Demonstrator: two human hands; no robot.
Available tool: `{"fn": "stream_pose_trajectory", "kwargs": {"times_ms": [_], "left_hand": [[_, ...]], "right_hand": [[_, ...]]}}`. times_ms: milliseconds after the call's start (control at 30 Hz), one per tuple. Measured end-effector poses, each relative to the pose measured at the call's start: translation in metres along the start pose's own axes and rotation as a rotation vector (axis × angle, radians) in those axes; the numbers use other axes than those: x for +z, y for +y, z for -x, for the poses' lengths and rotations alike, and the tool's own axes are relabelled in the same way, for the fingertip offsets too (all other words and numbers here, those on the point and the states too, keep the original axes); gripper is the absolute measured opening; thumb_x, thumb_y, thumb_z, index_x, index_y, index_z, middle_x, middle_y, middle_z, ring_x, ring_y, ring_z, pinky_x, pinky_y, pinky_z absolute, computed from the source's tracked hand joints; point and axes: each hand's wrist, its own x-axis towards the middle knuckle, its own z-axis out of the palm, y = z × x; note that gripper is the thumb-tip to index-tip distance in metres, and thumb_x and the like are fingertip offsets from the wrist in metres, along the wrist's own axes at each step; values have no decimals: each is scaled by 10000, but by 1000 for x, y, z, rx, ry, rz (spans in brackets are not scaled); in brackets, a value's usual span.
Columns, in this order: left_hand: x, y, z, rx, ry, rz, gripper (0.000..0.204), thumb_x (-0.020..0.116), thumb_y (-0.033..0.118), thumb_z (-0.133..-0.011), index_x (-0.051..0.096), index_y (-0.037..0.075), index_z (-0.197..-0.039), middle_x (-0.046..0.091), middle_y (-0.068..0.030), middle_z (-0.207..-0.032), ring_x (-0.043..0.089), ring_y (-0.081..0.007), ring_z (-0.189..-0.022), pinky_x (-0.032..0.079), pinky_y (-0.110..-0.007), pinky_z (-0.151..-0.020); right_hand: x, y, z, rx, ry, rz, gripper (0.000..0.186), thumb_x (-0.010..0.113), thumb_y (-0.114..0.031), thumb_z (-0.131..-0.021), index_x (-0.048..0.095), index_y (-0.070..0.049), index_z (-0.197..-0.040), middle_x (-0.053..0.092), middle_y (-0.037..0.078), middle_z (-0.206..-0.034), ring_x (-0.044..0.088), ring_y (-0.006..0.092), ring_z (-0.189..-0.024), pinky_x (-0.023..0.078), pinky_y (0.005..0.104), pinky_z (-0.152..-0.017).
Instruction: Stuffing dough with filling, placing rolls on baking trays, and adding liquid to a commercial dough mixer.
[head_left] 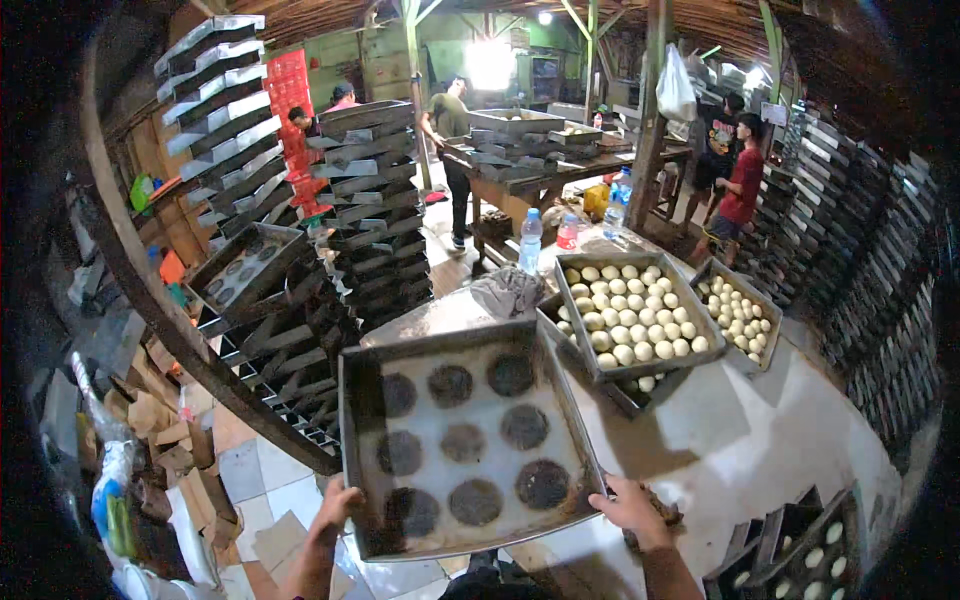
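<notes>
A large square metal baking tray with dark round marks on its pale floor is held up in front of me, tilted, with nothing lying in it. My left hand is closed on its near left edge. On the near right corner, my right hand grips the rim. Beyond it on the white table stands a tray full of round dough balls, stacked over another tray. A further tray of dough balls sits to its right.
Tall stacks of metal trays rise at the left and more trays at the right. Water bottles and a grey cloth are on the table. Trays with dough lie low at right. Cardboard litters the left floor. Several people stand farther back.
</notes>
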Motion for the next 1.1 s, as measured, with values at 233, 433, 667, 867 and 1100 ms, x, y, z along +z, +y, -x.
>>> {"fn": "stream_pose_trajectory", "kwargs": {"times_ms": [233, 433, 667, 867, 1100], "left_hand": [[55, 73, 79, 360, -230, 330, 507, 604, 390, -759, 570, -10, -1070, 598, -34, -836, 551, -125, -714, 450, -257, -608], [198, 152, 114, 139, -664, 890, 698, 418, 504, -910, 366, -17, -1373, 522, -151, -1272, 543, -237, -1114, 409, -373, -984], [339, 91, 99, 821, -609, -615, 708, 588, 467, -841, 369, 30, -1354, 506, -220, -1230, 496, -298, -1156, 409, -440, -955], [374, -62, 96, 575, -630, -1261, 970, 405, 747, -786, 180, 96, -1470, 58, -334, -1470, 28, -471, -1382, 100, -568, -1099], [362, -97, 89, 689, -550, -1203, 976, 382, 803, -746, 188, 191, -1481, 31, -296, -1501, -1, -446, -1399, 45, -549, -1116]], "right_hand": [[24, 27, 191, -47, 265, -653, 677, 745, -10, -674, 440, -39, -1278, 536, 93, -1163, 530, 234, -1023, 441, 370, -848], [21, 51, 368, -84, 1003, -972, 177, 585, -97, -803, 548, -57, -972, 575, 50, -876, 532, 177, -775, 489, 344, -777], [28, 82, 497, -550, 1946, -985, 91, 628, -84, -819, 553, -69, -769, 577, 61, -776, 493, 170, -653, 444, 346, -680], [47, 133, 516, -551, 2205, -713, 192, 649, -131, -844, 575, -76, -676, 576, 74, -735, 468, 181, -607, 413, 350, -628], [59, 129, 500, 68, 2123, 774, 488, 482, -506, -902, 523, -41, -1045, 503, 170, -1049, 484, 282, -783, 428, 403, -730]]}}
